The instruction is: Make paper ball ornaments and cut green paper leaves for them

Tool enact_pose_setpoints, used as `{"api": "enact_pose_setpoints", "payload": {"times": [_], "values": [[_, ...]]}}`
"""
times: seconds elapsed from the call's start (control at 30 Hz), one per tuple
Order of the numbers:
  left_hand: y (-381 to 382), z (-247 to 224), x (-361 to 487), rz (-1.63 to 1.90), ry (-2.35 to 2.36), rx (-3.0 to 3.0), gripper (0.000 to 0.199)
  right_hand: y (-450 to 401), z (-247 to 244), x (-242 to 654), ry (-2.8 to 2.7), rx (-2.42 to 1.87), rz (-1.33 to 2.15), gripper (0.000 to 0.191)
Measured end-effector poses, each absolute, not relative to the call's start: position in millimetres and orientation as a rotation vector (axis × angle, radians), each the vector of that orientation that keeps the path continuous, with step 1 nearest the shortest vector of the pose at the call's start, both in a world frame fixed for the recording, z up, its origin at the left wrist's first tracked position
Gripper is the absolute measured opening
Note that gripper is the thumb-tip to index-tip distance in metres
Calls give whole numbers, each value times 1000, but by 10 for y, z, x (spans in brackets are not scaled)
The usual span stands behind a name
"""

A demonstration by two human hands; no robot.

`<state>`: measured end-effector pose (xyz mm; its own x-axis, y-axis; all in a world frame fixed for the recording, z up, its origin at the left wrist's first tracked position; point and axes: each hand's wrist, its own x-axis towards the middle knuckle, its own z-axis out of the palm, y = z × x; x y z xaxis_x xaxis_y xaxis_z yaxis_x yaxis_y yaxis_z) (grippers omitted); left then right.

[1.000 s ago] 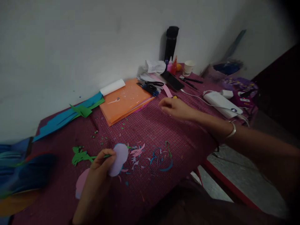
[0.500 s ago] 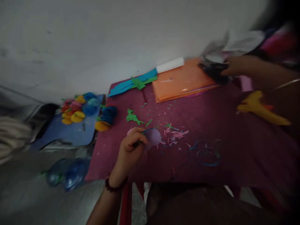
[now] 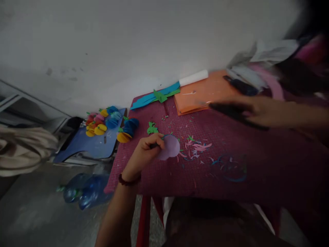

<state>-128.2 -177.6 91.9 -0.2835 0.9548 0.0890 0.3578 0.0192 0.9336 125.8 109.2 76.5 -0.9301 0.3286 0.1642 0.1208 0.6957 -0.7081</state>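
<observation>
My left hand [image 3: 147, 151] pinches a round lilac paper piece [image 3: 171, 146] over the maroon table mat [image 3: 164, 181]. In my right hand [image 3: 253, 111] is a dark, elongated tool [image 3: 233, 115], blurred by motion, with its tip pointing left over the front edge of the orange sheets [image 3: 203, 92]. I cannot make out what kind of tool it is. Pink paper scraps [image 3: 200, 147] lie to the right of the lilac piece, and green paper scraps [image 3: 152, 128] lie just beyond my left hand.
Blue paper strips [image 3: 146, 100] and a white roll [image 3: 194, 78] lie along the wall. Another dark object [image 3: 241, 85] rests by the orange sheets. Colourful paper shapes [image 3: 100, 129] sit on a blue board [image 3: 95, 147] at the left. Large blue bottles [image 3: 89, 192] are on the floor.
My right hand has moved left and nearer, away from the pile at the back right, and now holds the dark tool. My left hand still holds the lilac paper. The view has shifted slightly.
</observation>
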Motion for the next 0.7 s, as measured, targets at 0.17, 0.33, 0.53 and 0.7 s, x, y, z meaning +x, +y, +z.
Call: {"api": "enact_pose_setpoints", "payload": {"times": [0.17, 0.33, 0.53, 0.7], "values": [[-1648, 1160, -1126, 993, 1631, 1733, 23, 323, 1059, 1416, -2709, -197, 1066, 53], [-1536, 1228, -989, 927, 1599, 1905, 28, 291, 1094, 1657, -2703, -221, 919, 52], [-1427, 1165, -922, 1019, 1564, 1840, 22, 257, 1099, 1747, -2755, -232, 887, 52], [-1380, 1137, -907, 1051, 1555, 1788, 17, 296, 1089, 1807, -2749, -273, 907, 56]]}}
